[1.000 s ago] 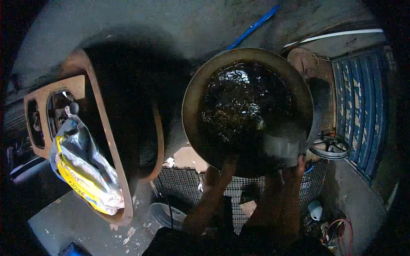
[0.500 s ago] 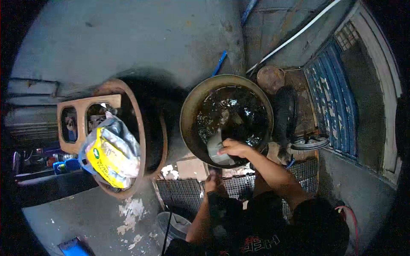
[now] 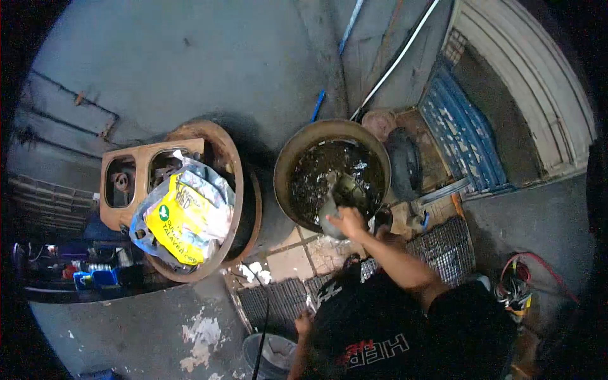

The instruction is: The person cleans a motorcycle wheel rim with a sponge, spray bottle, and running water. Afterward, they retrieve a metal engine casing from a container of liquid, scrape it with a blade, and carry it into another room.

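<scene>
My right hand (image 3: 348,221) is closed on a smooth grey piece (image 3: 328,212) at the near rim of a big round tub (image 3: 283,183). Dark, shiny liquid (image 3: 316,158) lies in the tub. An irregular dull metallic-looking form (image 3: 348,189) shows at the liquid beside the grey piece; I cannot make out whether they are one object. Low at my left side hangs my left hand (image 3: 304,323), above a grey bucket (image 3: 253,347) with something pale in it. Its fingers are too small and dark to read.
Left of the tub stands a rusty drum (image 3: 237,149), bearing a tan two-hole plate (image 3: 113,212) and a yellow-and-white plastic bag (image 3: 183,218). Black grating (image 3: 269,304) covers the floor before me. A blue peeling panel (image 3: 465,126) and a red hose (image 3: 548,272) lie right.
My left hand has dropped from near the tub to beside the bucket. My right hand stays at the tub's near rim with the grey piece, which is now tilted more upright. The camera view has shifted.
</scene>
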### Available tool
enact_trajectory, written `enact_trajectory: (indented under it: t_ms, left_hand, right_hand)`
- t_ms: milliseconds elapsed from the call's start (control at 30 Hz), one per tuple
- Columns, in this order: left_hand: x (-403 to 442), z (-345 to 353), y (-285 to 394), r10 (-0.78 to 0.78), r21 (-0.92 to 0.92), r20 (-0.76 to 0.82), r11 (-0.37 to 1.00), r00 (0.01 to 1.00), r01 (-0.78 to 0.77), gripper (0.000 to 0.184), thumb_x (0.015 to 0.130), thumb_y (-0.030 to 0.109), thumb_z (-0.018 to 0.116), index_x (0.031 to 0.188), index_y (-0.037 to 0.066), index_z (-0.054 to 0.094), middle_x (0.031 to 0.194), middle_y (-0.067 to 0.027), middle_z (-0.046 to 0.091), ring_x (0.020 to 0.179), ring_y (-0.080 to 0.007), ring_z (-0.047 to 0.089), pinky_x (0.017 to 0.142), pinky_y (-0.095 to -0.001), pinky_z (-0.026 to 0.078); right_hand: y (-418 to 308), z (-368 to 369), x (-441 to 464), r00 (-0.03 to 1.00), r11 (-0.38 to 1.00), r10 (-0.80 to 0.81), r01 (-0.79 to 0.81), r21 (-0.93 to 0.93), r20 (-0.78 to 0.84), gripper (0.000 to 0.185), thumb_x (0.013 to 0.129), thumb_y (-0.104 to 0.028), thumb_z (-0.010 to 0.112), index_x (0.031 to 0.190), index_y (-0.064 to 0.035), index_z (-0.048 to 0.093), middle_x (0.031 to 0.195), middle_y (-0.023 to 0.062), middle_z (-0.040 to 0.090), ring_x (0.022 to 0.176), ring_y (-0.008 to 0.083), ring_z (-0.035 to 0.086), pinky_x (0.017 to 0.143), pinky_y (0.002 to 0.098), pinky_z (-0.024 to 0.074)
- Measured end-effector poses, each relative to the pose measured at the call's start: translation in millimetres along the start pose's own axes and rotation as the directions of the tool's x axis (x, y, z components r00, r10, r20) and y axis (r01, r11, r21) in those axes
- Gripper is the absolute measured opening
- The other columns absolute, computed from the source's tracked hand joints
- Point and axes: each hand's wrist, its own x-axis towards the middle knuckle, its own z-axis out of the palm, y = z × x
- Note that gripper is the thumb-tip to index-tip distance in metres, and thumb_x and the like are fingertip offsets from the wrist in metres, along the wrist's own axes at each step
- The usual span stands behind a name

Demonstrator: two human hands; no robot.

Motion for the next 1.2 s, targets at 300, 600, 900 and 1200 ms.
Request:
enact_trajectory:
  t_ms: [300, 600, 900, 1200]
  left_hand:
    - [-13, -107, -30, -0.163, 0.426, 0.113, 0.899, 0.980, 0.100, 0.037, 0.096, 0.033, 0.045, 0.116, 0.004, 0.055, 0.090, -0.0110, 0.064, 0.073, -0.0238, 0.060, 0.061, -0.0383, 0.046]
    - [29, -61, 106, -0.319, 0.600, 0.453, 0.800, 0.833, -0.020, 0.035, 0.094, 0.030, 0.047, 0.116, 0.004, 0.055, 0.096, -0.0125, 0.062, 0.080, -0.0265, 0.059, 0.067, -0.0399, 0.045]
    - [-89, -46, 114, -0.819, 0.945, 0.328, 0.292, 0.471, -0.150, 0.034, 0.092, 0.027, 0.050, 0.116, 0.004, 0.055, 0.101, -0.0140, 0.060, 0.086, -0.0291, 0.057, 0.073, -0.0416, 0.043]
    - [-183, 54, 113, -0.714, 0.948, 0.266, 0.072, 0.648, -0.311, 0.033, 0.091, 0.024, 0.053, 0.116, 0.003, 0.055, 0.106, -0.0155, 0.058, 0.093, -0.0317, 0.055, 0.079, -0.0433, 0.042]
  right_hand:
    - [-37, -31, -104, 0.989, 0.989, -0.143, 0.140, -0.054, -0.047, 0.050, 0.083, -0.048, 0.062, 0.081, 0.0020, 0.064, 0.062, 0.0205, 0.060, 0.062, 0.0368, 0.063, 0.060, 0.0465, 0.0484]
    - [4, -117, -184, 0.965, 0.693, 0.257, -0.151, 0.705, -0.046, 0.031, 0.080, -0.028, 0.075, 0.079, 0.0013, 0.065, 0.063, -0.0003, 0.057, 0.057, 0.0066, 0.049, 0.050, 0.0279, 0.0396]
    - [64, -210, -342, 0.931, 0.547, 0.347, -0.105, 0.830, -0.110, 0.034, 0.083, -0.025, 0.072, 0.105, -0.0010, 0.065, 0.095, 0.0058, 0.068, 0.085, 0.0125, 0.059, 0.076, 0.0314, 0.0481]
    - [167, -289, -502, 0.826, 0.774, 0.439, -0.148, 0.616, -0.353, 0.034, 0.082, -0.033, 0.073, 0.086, 0.0003, 0.066, 0.063, -0.0003, 0.059, 0.058, 0.0059, 0.047, 0.051, 0.0290, 0.0393]
